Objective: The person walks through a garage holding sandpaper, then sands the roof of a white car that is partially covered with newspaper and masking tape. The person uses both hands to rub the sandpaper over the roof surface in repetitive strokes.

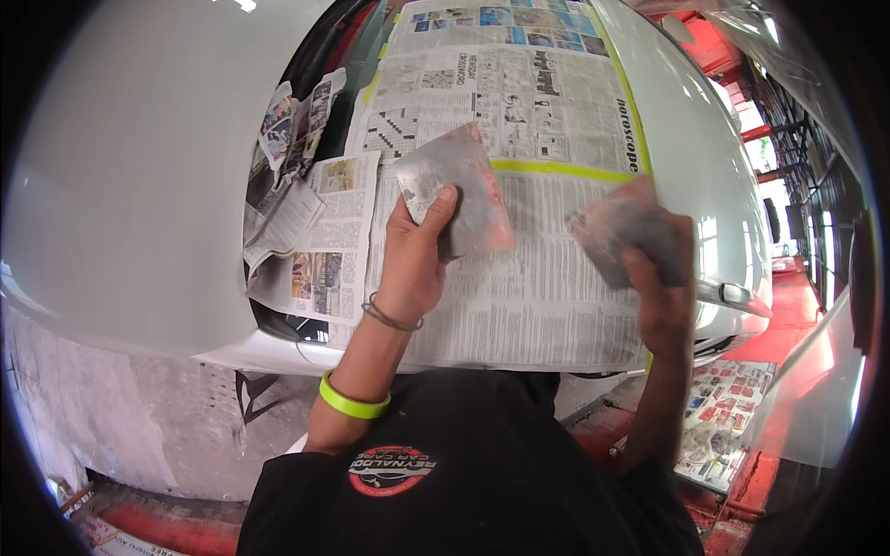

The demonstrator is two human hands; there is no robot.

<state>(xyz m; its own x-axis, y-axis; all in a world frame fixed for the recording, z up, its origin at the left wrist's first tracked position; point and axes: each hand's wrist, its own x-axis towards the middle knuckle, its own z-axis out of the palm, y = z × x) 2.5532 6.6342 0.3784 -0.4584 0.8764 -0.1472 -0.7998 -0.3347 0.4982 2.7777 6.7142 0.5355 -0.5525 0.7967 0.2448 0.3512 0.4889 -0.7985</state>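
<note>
My left hand is closed on a flat, squarish grey plate, thumb on top. Pinkish smears run along the plate's right and lower edges, and it looks like a body filler spreader. On the right, my right hand grips a similar grey spreader, also stained pink and smeared by motion. Both are held apart from each other over newspaper sheets that cover part of a car. Yellow-green masking tape crosses the paper and lines its right edge.
Pale car panels lie left and right of the paper. Crumpled newspaper sits in a dark gap at the left. A tail or head lamp area is at the right corner. Red floor and a newspaper-covered surface show at lower right.
</note>
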